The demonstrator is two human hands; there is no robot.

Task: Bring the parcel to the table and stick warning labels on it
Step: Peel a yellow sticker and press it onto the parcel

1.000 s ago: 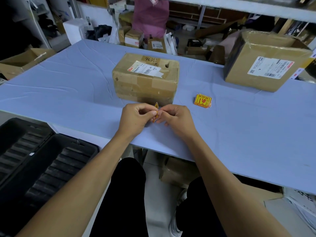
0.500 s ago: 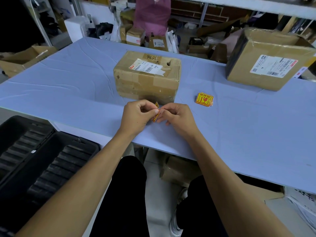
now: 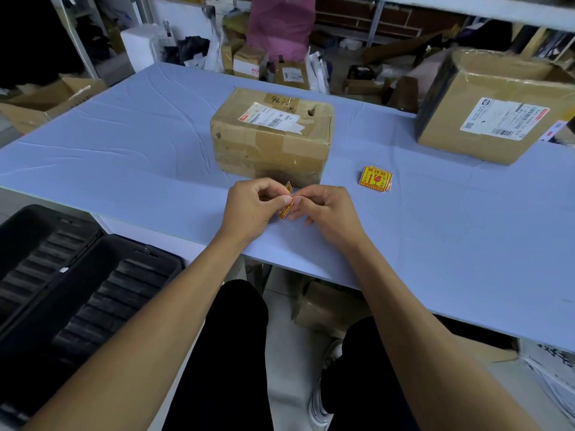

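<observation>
A taped brown cardboard parcel (image 3: 270, 138) with a white shipping label on top stands on the pale blue table (image 3: 130, 157). Just in front of it, my left hand (image 3: 252, 206) and my right hand (image 3: 326, 213) meet over the table's near edge. Both pinch one small yellow-and-red warning label (image 3: 287, 200), held edge-on between the fingertips. A small stack of the same warning labels (image 3: 375, 178) lies flat on the table to the right of the parcel.
A larger cardboard box (image 3: 497, 110) with a shipping label stands at the table's back right. A black ribbed tray (image 3: 77, 293) sits low at my left. Boxes, bags and shelves crowd the floor behind the table, and another box (image 3: 326, 306) lies under it.
Both hands stay together on the label, fingers shifting slightly. The view has tilted a little; parcel and label stack have not moved.
</observation>
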